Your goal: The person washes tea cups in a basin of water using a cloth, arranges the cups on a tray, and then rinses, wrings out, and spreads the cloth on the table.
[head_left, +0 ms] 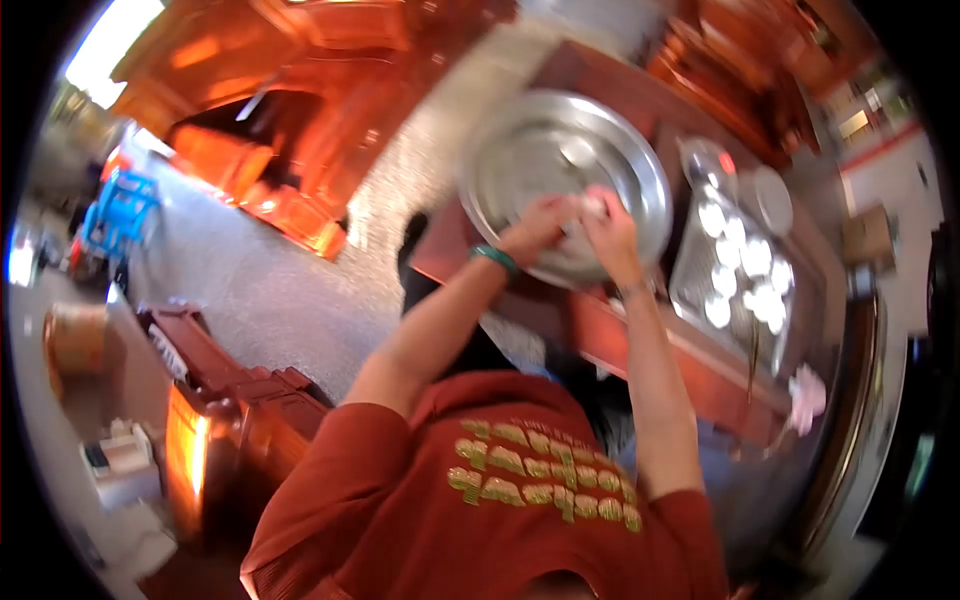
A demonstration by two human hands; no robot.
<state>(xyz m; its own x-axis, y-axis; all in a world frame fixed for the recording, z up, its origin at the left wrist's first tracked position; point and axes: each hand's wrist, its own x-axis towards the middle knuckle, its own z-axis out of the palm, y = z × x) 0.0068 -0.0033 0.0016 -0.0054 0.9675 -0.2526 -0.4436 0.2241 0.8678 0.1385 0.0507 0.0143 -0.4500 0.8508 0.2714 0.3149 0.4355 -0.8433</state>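
Observation:
Both hands are close together over a large round metal basin [480, 190] on a dark red table. My left hand [541, 222], with a green bangle on its wrist, is closed, its fingers near a small pale piece. My right hand [610, 228] is closed beside it, around what looks like a small whitish lump [593, 205]. Blur hides the details of the fingertips. A whitish round piece [577, 151] lies in the basin. Right of the basin, a metal tray [690, 262] holds several white round pieces [728, 252].
A metal bowl [706, 163] and a pale round dish [770, 200] stand behind the tray. A pink cloth [806, 399] is at the table's right end. Carved wooden furniture [370, 90] stands at the upper left, and a blue stool [122, 212] at the far left.

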